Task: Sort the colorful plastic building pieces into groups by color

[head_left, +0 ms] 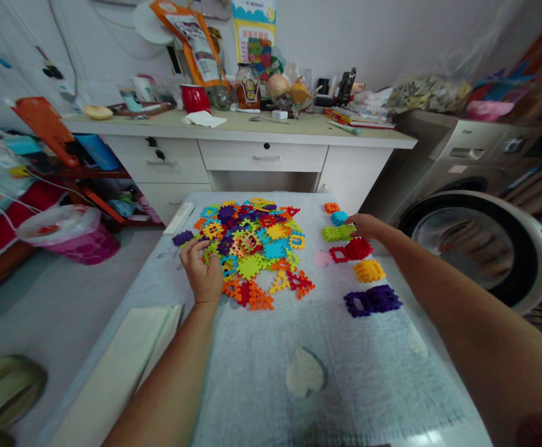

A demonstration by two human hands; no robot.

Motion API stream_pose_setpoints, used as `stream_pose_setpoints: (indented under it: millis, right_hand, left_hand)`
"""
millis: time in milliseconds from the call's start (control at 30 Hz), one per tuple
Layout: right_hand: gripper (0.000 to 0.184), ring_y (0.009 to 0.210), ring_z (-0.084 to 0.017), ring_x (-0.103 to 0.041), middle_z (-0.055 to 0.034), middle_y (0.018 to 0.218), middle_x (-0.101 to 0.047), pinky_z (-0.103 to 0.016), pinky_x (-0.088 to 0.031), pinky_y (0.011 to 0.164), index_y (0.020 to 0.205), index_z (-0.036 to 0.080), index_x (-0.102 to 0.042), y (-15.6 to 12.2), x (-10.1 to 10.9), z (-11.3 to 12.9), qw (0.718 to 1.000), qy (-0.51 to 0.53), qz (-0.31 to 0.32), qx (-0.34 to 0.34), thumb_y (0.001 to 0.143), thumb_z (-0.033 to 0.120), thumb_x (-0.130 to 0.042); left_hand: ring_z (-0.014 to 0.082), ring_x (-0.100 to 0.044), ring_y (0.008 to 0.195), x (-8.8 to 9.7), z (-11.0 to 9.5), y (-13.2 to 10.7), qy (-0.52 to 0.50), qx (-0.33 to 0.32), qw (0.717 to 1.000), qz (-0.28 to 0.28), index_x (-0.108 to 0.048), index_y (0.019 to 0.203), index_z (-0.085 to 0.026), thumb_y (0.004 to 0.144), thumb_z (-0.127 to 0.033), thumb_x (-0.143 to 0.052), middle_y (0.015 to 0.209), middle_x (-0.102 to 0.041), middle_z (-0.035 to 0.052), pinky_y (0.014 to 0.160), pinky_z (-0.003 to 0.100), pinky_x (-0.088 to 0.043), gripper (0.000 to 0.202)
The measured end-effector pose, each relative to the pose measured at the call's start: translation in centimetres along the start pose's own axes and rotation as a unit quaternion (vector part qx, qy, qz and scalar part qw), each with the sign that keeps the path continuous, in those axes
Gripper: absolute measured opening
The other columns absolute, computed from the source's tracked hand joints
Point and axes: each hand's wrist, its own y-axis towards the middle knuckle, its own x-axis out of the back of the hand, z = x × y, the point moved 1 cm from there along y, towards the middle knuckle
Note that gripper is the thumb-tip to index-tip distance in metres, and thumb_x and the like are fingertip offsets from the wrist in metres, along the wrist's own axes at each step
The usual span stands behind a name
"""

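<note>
A heap of colourful toothed plastic building pieces (249,267) lies on the cloth-covered table. At its left edge is my left hand (200,270), with thumb and index finger curled around a green piece (209,251). A purple piece (183,238) lies just beyond those fingers. My right hand (364,226) is closed at the right end of a green stack of pieces (337,233); its fingertips are partly hidden. Lined up along the right side are orange (331,207), blue (339,218), red (358,249), yellow (369,270) and purple (382,298) groups.
A white flat box or board (117,347) lies along the table's left side, a smaller white strip (179,218) farther back. Behind stands a cluttered white desk (266,152). A washing machine (466,205) is at right, a pink bin (77,236) at left.
</note>
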Motion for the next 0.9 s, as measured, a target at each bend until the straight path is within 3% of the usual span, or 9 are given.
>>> stream_pose_setpoints:
  millis: [100,200,267,367,467,600,700,900]
  right_hand:
    - [0.042,0.099,-0.022,-0.072,-0.0106,0.123,-0.072,-0.03,-0.055,0.09,0.123,0.019,-0.073,-0.1,0.9,0.6,1.0,0.012,0.006,-0.01,0.081,0.022,-0.075]
    - [0.042,0.104,-0.024,-0.071,-0.0143,0.129,-0.069,-0.033,-0.054,0.096,0.127,0.016,-0.07,-0.4,2.6,3.1,0.998,0.056,-0.034,0.005,0.086,0.026,-0.071]
    - [0.041,0.104,-0.024,-0.071,-0.0148,0.129,-0.069,-0.033,-0.054,0.095,0.127,0.015,-0.069,-0.8,3.6,6.0,0.992,0.105,-0.059,0.033,0.088,0.027,-0.07]
    - [0.038,0.1,-0.021,-0.072,-0.0123,0.123,-0.073,-0.031,-0.055,0.09,0.128,0.017,-0.067,-1.7,4.0,11.8,0.978,0.186,-0.046,0.088,0.091,0.027,-0.067]
    - [0.034,0.109,-0.023,-0.07,-0.0107,0.123,-0.073,-0.035,-0.053,0.097,0.125,0.019,-0.068,-2.5,3.0,17.5,0.961,0.235,-0.042,0.136,0.092,0.028,-0.066]
    - [0.055,0.131,-0.03,-0.057,-0.0181,0.14,-0.062,-0.045,-0.039,0.113,0.136,0.014,-0.06,-2.7,0.5,22.5,0.954,0.252,-0.082,0.142,0.084,0.028,-0.073]
    - [0.06,0.132,-0.03,-0.053,-0.0189,0.142,-0.059,-0.046,-0.035,0.114,0.138,0.013,-0.057,-2.4,-1.2,23.9,0.953,0.254,-0.094,0.135,0.082,0.026,-0.072]
    - [0.047,0.121,-0.027,-0.057,-0.0147,0.132,-0.065,-0.042,-0.038,0.107,0.13,0.015,-0.063,-2.5,-2.5,23.9,0.953,0.258,-0.107,0.119,0.083,0.015,-0.059]
  left_hand:
    - [0.0262,-0.045,0.133,-0.3,0.7,0.0,0.036,0.03,0.999,0.006,-0.058,0.11,-0.022,0.083,-0.023,-0.056,0.128,-0.051,0.0112,0.12,0.047,-0.03,0.027]
    - [0.0292,-0.043,0.136,-0.9,1.4,0.0,0.055,0.069,0.996,0.024,-0.06,0.11,-0.021,0.081,-0.026,-0.059,0.129,-0.049,0.0116,0.121,0.05,-0.028,0.029]
    - [0.0293,-0.043,0.135,-1.2,1.7,0.0,0.047,0.067,0.996,0.038,-0.06,0.109,-0.021,0.081,-0.027,-0.06,0.129,-0.05,0.0119,0.12,0.049,-0.029,0.029]
    - [0.0274,-0.049,0.128,-1.4,1.9,0.1,0.02,0.047,0.996,0.067,-0.06,0.109,-0.021,0.083,-0.03,-0.057,0.123,-0.054,0.0112,0.117,0.047,-0.036,0.028]
    - [0.0263,-0.053,0.123,-1.4,1.8,0.1,0.003,0.029,0.996,0.09,-0.06,0.111,-0.021,0.084,-0.032,-0.056,0.12,-0.058,0.0107,0.114,0.045,-0.04,0.03]
    - [0.0274,-0.054,0.124,-1.1,1.1,-0.2,0.022,0.007,0.992,0.123,-0.058,0.121,-0.021,0.084,-0.038,-0.058,0.124,-0.059,0.012,0.112,0.046,-0.041,0.041]
    - [0.0325,-0.048,0.134,-0.8,0.2,-0.7,0.098,0.015,0.982,0.161,-0.053,0.134,-0.022,0.081,-0.049,-0.064,0.138,-0.053,0.0152,0.115,0.055,-0.033,0.06]
    - [0.0463,-0.013,0.153,0.1,-2.3,-1.6,0.211,-0.01,0.932,0.293,-0.036,0.153,-0.023,0.061,-0.069,-0.077,0.165,-0.014,0.0229,0.117,0.067,-0.017,0.111]
